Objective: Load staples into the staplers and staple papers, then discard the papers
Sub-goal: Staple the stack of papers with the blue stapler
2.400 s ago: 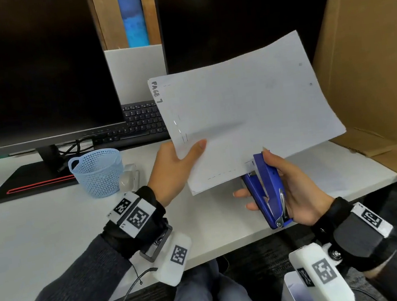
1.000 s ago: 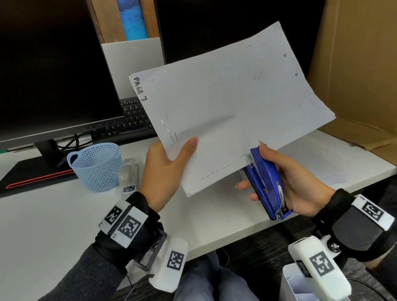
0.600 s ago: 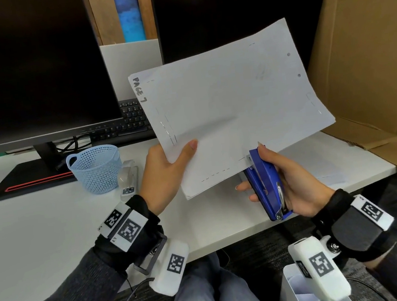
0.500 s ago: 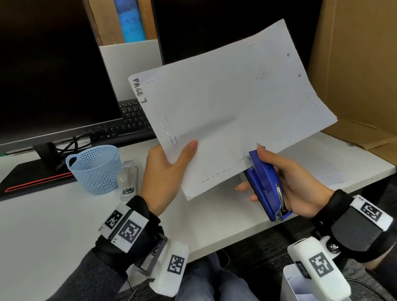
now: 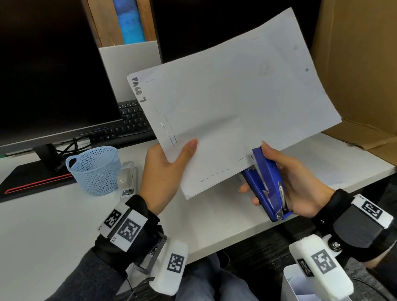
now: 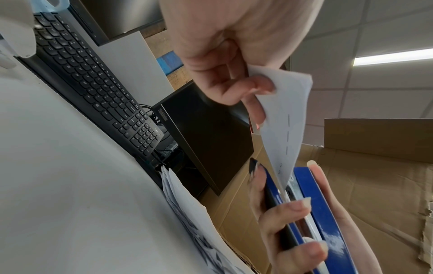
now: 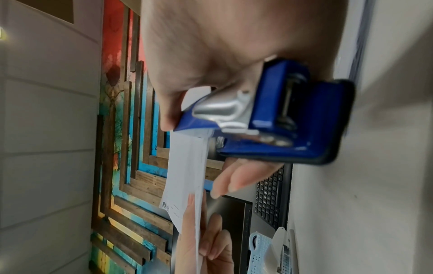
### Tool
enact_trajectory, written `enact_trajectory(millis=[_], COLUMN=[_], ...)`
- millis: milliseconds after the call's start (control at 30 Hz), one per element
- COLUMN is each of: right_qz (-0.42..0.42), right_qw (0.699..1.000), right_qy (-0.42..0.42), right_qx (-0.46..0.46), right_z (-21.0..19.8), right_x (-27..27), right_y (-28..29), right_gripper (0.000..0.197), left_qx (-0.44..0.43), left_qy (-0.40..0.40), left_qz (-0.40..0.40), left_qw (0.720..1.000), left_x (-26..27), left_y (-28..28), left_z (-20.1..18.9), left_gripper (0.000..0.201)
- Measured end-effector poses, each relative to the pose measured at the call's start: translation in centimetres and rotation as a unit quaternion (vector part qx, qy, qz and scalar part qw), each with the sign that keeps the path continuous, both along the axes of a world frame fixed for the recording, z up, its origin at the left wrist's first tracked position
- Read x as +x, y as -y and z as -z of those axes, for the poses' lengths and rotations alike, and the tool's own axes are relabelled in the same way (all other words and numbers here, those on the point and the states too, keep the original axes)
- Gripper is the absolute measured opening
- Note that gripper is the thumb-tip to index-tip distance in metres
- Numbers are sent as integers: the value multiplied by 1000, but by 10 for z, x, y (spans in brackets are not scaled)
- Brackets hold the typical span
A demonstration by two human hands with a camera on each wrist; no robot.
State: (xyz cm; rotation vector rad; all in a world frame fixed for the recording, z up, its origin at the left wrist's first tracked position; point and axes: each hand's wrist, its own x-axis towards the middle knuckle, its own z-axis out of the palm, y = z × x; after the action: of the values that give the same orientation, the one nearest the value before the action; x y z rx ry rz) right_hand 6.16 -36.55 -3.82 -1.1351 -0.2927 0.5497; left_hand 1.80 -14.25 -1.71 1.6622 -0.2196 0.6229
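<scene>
A stack of white papers [image 5: 232,111] marked "PAGE 7" is held up over the desk, with rows of staples along its left and lower edges. My left hand [image 5: 167,169] pinches its lower left corner, thumb on top. My right hand [image 5: 289,184] grips a blue stapler [image 5: 266,182] whose mouth sits over the papers' lower edge. In the left wrist view the paper edge [image 6: 283,126] runs between the blue stapler's [image 6: 314,209] two arms. The right wrist view shows the stapler [image 7: 276,118] with the paper [image 7: 187,166] coming out of its mouth.
A light blue mesh basket [image 5: 96,170] and a white stapler [image 5: 127,179] stand on the white desk [image 5: 41,239]. Behind are two dark monitors [image 5: 27,71], a black keyboard [image 5: 124,124] and cardboard [image 5: 370,54] on the right. A white bin with crumpled paper [image 5: 300,293] stands below my right wrist.
The papers and stapler have stayed almost still in the last second; the sheet shifted slightly. The stapler stays on the lower edge.
</scene>
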Motion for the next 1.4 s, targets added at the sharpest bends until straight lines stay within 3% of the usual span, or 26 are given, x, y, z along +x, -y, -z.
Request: enact_trajectory(millis=[200,333,533,1400], right_qz=[1,17,23,31], right_qw=[1000,1000,1000,999], right_qy=[10,1,9,14], right_qx=[9,3,-18,-42], right_z=[-1,-1,-2,0], right_x=[4,6,4,4], right_y=[4,6,4,1], right_gripper=[71,53,47,40], left_qx=[-6,-4,-7,11], left_qy=[-1,-3,-5,-10], left_qz=[-5,-1,7,5], left_qw=[1000,1000,1000,1000], left_x=[1,0,0,-2], left_y=[-3,-3,-2,2], left_z=[0,0,-1,-1], left_gripper=[13,12,14,15])
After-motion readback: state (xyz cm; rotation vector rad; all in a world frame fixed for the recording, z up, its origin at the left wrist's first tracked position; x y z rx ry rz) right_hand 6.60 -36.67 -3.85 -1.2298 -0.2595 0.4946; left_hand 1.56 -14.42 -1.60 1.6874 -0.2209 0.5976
